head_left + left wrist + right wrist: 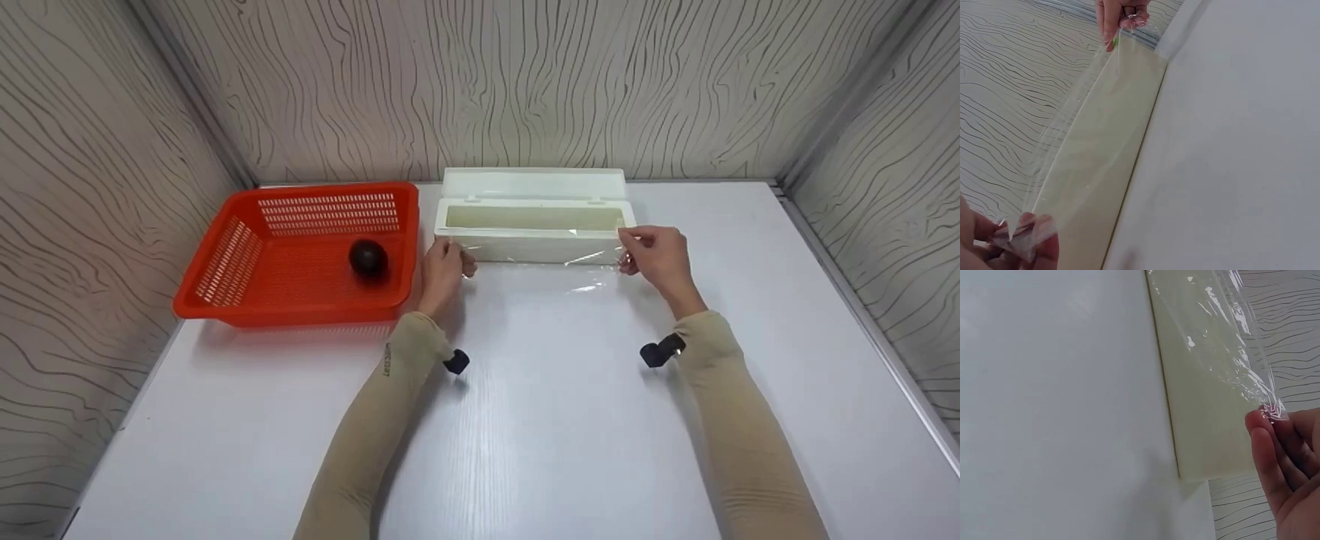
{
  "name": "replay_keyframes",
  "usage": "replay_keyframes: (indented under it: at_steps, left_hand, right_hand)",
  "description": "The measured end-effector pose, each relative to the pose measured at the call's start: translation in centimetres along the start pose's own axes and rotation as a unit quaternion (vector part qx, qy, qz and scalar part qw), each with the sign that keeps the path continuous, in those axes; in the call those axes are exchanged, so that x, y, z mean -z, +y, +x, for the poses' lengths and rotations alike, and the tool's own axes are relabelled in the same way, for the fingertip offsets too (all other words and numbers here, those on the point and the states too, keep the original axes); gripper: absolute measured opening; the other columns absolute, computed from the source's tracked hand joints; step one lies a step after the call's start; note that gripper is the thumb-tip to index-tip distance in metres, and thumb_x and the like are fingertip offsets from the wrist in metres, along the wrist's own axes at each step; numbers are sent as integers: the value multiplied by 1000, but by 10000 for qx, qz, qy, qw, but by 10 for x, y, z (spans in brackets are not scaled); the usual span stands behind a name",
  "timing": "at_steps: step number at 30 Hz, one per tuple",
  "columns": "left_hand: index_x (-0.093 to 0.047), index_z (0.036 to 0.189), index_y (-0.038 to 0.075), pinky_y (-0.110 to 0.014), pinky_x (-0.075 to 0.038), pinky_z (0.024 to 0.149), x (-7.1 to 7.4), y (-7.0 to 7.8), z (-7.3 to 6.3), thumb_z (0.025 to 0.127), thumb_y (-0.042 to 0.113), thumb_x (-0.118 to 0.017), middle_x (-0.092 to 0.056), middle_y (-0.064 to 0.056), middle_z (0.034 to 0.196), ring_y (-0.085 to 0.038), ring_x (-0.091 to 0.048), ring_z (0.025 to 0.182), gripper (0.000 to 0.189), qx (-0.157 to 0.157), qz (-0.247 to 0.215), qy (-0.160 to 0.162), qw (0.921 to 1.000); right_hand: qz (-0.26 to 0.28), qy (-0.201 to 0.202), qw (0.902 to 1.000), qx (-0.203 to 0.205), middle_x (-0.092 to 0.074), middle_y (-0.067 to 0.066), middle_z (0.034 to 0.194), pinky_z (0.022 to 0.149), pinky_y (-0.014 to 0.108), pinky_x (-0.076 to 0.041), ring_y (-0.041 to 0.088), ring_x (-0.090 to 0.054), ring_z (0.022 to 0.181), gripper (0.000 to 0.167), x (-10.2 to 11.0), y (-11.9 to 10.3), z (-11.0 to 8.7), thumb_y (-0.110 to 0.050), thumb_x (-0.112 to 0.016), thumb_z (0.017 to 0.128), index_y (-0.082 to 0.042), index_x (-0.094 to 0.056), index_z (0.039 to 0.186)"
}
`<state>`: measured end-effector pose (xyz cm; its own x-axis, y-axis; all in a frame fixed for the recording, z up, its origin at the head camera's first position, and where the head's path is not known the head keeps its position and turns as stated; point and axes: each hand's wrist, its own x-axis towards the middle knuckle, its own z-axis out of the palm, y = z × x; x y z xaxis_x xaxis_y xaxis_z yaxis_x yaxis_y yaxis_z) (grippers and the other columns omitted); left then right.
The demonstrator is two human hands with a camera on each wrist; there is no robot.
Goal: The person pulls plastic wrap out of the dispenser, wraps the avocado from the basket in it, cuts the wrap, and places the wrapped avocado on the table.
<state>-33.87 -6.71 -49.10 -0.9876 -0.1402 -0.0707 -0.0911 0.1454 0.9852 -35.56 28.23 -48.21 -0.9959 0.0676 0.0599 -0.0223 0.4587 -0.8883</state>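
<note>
A sheet of clear plastic wrap (1224,332) is stretched between my two hands along the front of a long white box (551,249). The box's lid (534,183) is tipped back, showing the hollow inside. My left hand (444,268) pinches one end of the wrap at the box's left front corner. At the right front corner my right hand (658,256) pinches the other end between thumb and fingers. In the left wrist view the wrap lies close over the box's pale front face (1100,135), with a small green spot near the far hand.
Left of the box stands a red plastic basket (300,306) with slotted sides. A dark, egg-shaped fruit (368,258) lies inside it. The white table (555,420) meets wood-patterned panels (525,90) behind the box and at both sides.
</note>
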Motion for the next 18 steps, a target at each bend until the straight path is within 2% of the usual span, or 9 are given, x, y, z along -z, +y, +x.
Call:
replay_keyframes:
  at_steps: [5,9,11,14,18]
  left_hand:
    - [-58,108,0,-24,-59,65,-3,3,1,111,14,-44,-61,-6,80,-14,-64,65,20,-323,-679,168,9970]
    - [-58,109,-1,-20,-54,60,-8,8,8,111,14,-44,-57,-3,75,-13,-59,62,20,-563,-913,264,9939]
    - [-58,108,-2,-21,-53,60,-10,12,12,111,13,-43,-55,-2,73,-13,-58,62,21,-719,-962,324,9922]
    - [-57,105,0,-22,-56,65,-12,16,20,111,12,-43,-56,-3,75,-13,-62,65,20,-787,-1060,389,9905]
    - [-54,107,0,-29,-62,77,-10,20,29,112,14,-42,-63,-14,92,-19,-71,80,18,-705,-998,210,9923]
  right_hand:
    - [835,-190,9963,-106,-69,-7,72,64,19,-59,4,-68,65,38,6,2,0,-27,-63,105,4,-69,125]
    - [1453,-220,9888,-261,-71,-5,85,69,19,-60,5,-71,71,36,8,-1,2,-28,-62,105,3,-68,122]
    - [1750,-231,9838,-325,-71,-2,94,72,20,-61,7,-74,75,34,7,-3,5,-27,-63,105,2,-68,121]
    - [2049,-301,9774,-419,-72,2,108,75,20,-61,9,-76,80,35,5,-4,9,-27,-61,105,1,-66,125]
    - [2289,-317,9716,-505,-70,6,122,77,20,-61,10,-76,82,34,2,-4,15,-26,-58,107,1,-64,128]
